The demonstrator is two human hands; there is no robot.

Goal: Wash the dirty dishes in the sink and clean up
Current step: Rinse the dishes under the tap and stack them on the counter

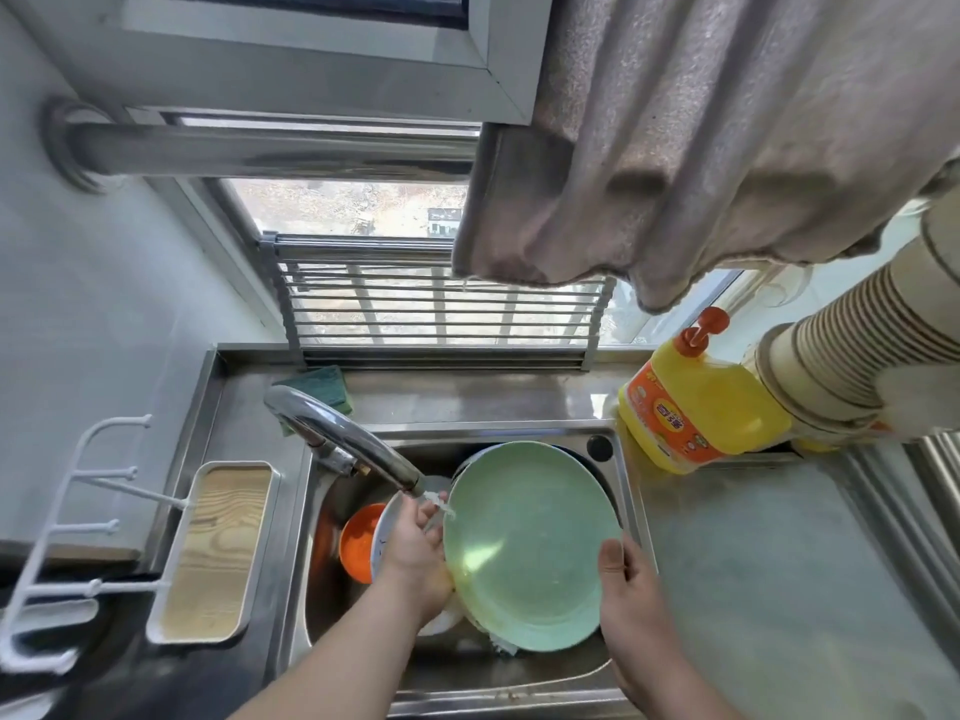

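You had both hands, left (413, 556) and right (631, 589), gripping the wet plate (524, 548) by its rim under the tap (358, 449); slippery, it could've dropped onto dishes below.

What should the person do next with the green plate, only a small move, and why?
Probably turn the green plate a little under the faucet. The water lands only at its upper left rim, beside the left hand, while the right hand grips the opposite edge, so most of the face looks unrinsed.

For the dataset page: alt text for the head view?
Both hands hold a green plate under the running faucet over the sink: left hand at its left edge, right hand gripping its right rim.
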